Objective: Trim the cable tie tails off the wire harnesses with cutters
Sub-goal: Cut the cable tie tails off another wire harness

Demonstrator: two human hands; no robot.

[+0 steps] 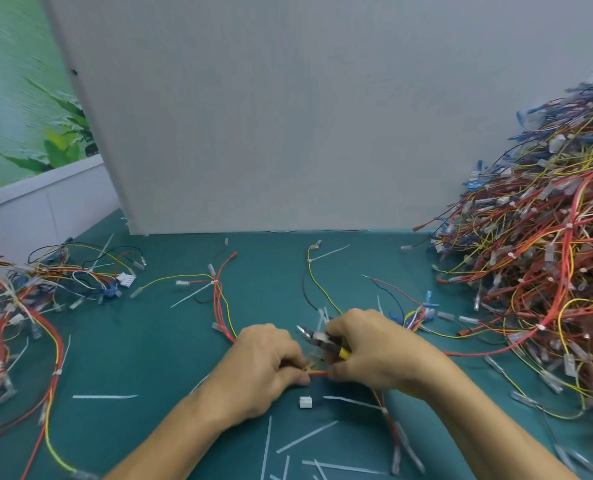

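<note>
One wide-angle view, from the person's head, looks forward and down, close over the table [156, 358]. The left hand [263, 362] and right hand [367, 344] meet just below centre; a grey panel [288, 116] fills the upper frame ahead.

A big, flat, pale grey board [253, 116] stands at the back of the dark teal tabletop [156, 358]. Left of it is what may be a green leafy picture [21, 109], above a low white wall [28, 209].

cutters [315, 336] handles mostly buried in right hand [367, 348]; wire harness [317, 374] partly hidden in left hand [263, 365]. harness pile [547, 271] at 3 o'clock clipped by edge. bundle [28, 306] at 9 o'clock blurred, clipped.
</note>
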